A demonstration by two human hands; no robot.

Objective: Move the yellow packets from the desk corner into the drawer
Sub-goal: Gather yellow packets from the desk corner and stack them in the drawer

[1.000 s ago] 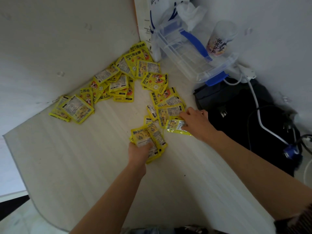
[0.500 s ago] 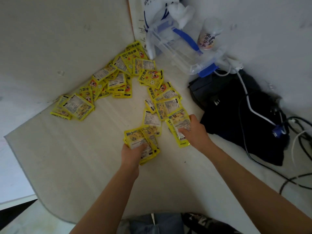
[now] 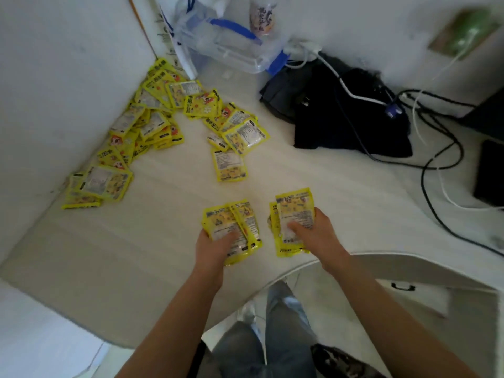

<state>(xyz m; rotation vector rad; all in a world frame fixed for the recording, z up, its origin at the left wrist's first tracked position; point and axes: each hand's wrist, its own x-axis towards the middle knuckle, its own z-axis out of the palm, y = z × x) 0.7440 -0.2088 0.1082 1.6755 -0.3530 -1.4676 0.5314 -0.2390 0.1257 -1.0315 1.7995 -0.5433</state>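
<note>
- Left hand (image 3: pixel 215 245) gripped a fanned stack of yellow packets (image 3: pixel 231 227), thumb laid across the top one, fingers under the stack and hidden.
- Right hand (image 3: pixel 316 236) gripped a second stack (image 3: pixel 293 214), thumb pressed on the top packet, the other fingers curled round the stack's right edge.
- The two stacks sat side by side with a narrow gap between them, both over the desk (image 3: pixel 122 255) close to its curved front edge.
- Ahead of the hands, one packet (image 3: pixel 229 165) lay flat and alone on the desk; just beyond it was a small overlapping cluster (image 3: pixel 242 132).
- Further ahead and to the left of the left hand, the main heap of packets (image 3: pixel 155 115) ran along the wall into the desk corner, ending in a few stacked packets (image 3: pixel 101 184) well to the left of the left hand.
- Beyond the heap stood a clear plastic box (image 3: pixel 231 53) with blue latches; a printed cup (image 3: pixel 263 17) showed behind it, blurred.
- Ahead and to the right of the right hand lay a black bag (image 3: pixel 341 126), with white and black cables (image 3: pixel 436 148) trailing over it and across the desk.
- Below and to the right of the right hand, under the desk edge, a white drawer front with a dark handle (image 3: pixel 403 287) showed; whether it stood ajar could not be told.
- Legs in jeans (image 3: pixel 283 336) showed between the forearms.
</note>
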